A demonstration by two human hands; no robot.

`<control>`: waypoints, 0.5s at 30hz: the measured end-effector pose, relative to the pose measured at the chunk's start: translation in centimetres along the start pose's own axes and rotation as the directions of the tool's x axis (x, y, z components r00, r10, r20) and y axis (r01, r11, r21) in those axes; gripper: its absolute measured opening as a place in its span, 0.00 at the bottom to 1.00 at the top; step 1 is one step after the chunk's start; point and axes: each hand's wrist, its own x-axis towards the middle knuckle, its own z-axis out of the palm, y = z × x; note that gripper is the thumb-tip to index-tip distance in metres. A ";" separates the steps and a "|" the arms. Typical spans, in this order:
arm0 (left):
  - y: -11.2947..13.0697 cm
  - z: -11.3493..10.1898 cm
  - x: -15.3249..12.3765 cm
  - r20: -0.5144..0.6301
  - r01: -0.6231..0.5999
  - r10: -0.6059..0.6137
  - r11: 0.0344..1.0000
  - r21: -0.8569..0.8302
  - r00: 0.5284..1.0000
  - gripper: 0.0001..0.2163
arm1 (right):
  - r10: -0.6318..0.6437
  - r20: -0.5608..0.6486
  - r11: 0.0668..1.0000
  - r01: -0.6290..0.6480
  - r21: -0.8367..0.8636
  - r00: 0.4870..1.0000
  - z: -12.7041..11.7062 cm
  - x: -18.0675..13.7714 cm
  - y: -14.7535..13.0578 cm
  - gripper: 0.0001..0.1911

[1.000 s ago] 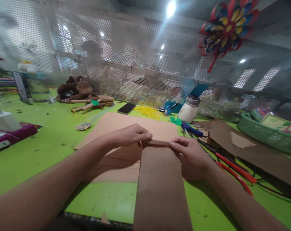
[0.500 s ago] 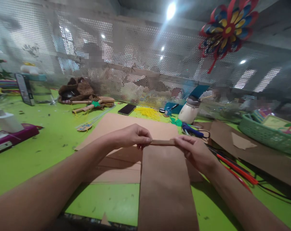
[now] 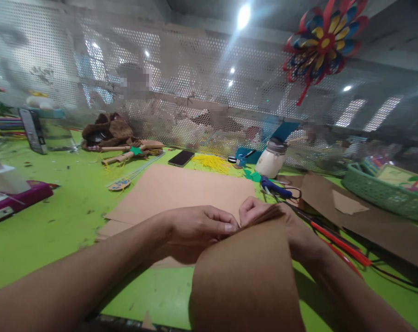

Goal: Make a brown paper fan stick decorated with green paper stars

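Observation:
A long strip of brown kraft paper (image 3: 247, 281) hangs from both hands toward me, its top edge tilted up on the right. My left hand (image 3: 205, 226) is closed, thumb and fingers pinching the paper's upper left edge. Behind that edge, my right hand (image 3: 260, 214) is closed on the paper too, its fingers partly hidden by the sheet. Flat on the green table (image 3: 157, 293), beneath and beyond my hands, lie stacked sheets of light brown paper (image 3: 195, 186).
A hot glue gun (image 3: 276, 186) lies right of the sheets, near a white jar (image 3: 271, 159). Further right are orange-handled tools (image 3: 340, 242) and a green basket (image 3: 385, 193). A phone (image 3: 181, 158) and yellow paper shreds (image 3: 212, 162) lie behind; a purple power strip (image 3: 22, 200) is left.
My hands have come together and lower. The paper's narrow folded top edge, stretched level between them before, is now tilted, and the strip bows outward.

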 end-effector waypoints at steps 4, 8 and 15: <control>-0.4 0.0 0.0 -0.082 -0.080 0.074 0.995 -0.066 0.994 0.10 | 0.062 -0.076 0.998 -0.059 0.035 0.995 -0.3 0.0 0.8 0.09; 1.4 -1.8 0.2 -0.202 -0.138 0.175 0.973 0.185 0.964 0.14 | 0.105 -0.087 0.979 -0.118 -0.163 0.991 -0.8 0.3 1.1 0.12; 2.4 -2.0 0.1 -0.258 -0.081 0.237 0.863 0.498 0.937 0.18 | -0.002 0.022 0.777 0.015 -0.629 1.000 -0.9 1.0 1.1 0.14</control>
